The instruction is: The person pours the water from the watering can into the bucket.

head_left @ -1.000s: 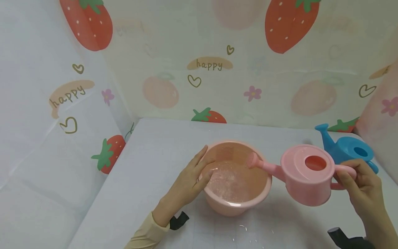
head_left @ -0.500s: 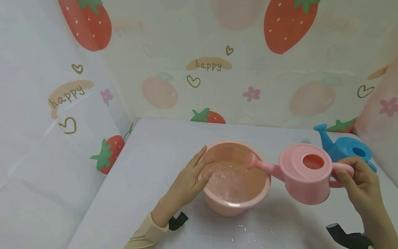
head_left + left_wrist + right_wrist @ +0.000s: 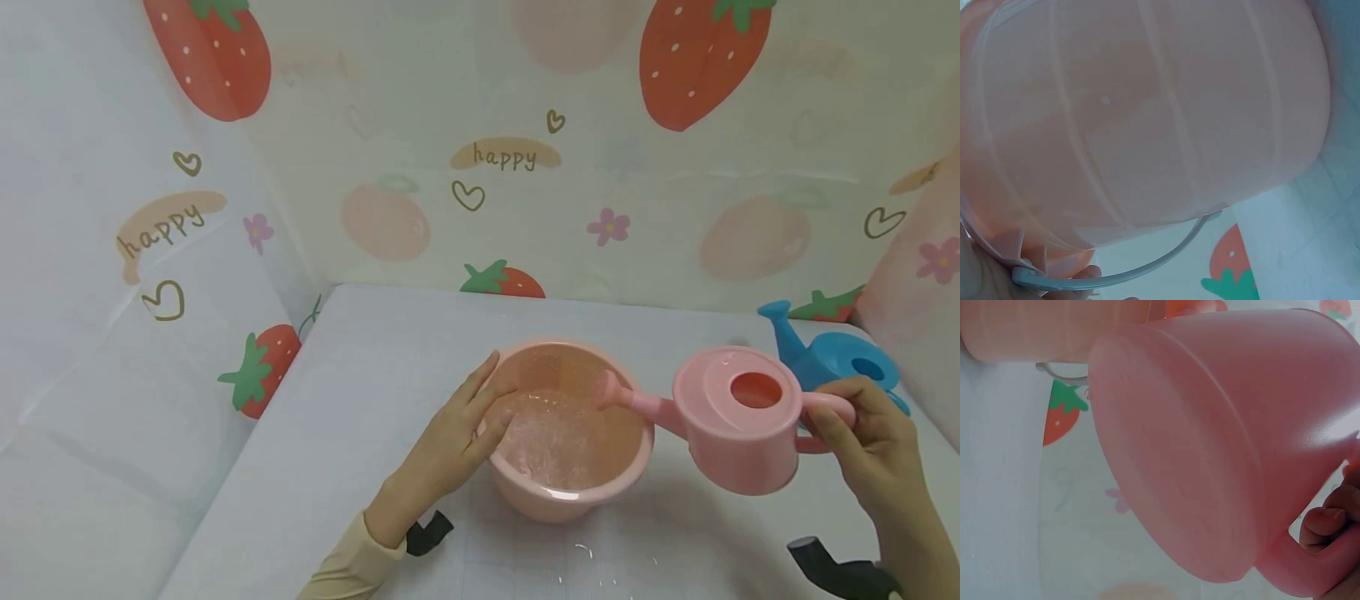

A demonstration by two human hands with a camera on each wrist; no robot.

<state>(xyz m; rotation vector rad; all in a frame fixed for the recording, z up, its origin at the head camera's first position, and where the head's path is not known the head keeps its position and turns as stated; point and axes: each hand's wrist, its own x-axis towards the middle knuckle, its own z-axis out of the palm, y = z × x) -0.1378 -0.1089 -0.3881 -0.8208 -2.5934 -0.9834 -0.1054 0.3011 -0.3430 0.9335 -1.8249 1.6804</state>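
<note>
In the head view, a peach-pink bucket [image 3: 551, 504] with water inside stands upright on the white table. My left hand [image 3: 446, 442] holds its left rim, with some fingers reaching over the inside and others along the outside. The left wrist view shows the bucket's ribbed wall [image 3: 1147, 125] and grey handle [image 3: 1147, 267], with fingertips [image 3: 1082, 281] beside it. My right hand [image 3: 870, 446] grips the handle of a pink watering can [image 3: 742, 454], raised off the table. Its spout head [image 3: 609, 389] is over the bucket's right side. I cannot make out a clear stream.
A blue watering can [image 3: 832, 358] stands behind the pink one at the back right of the table. Small water drops [image 3: 585, 550] lie on the tabletop in front of the bucket. Strawberry-printed sheets [image 3: 540, 217] enclose the back and sides.
Both hands, the bucket and the pink watering can stay nearly in place. The ripples on the water in the bucket look different and somewhat calmer.
</note>
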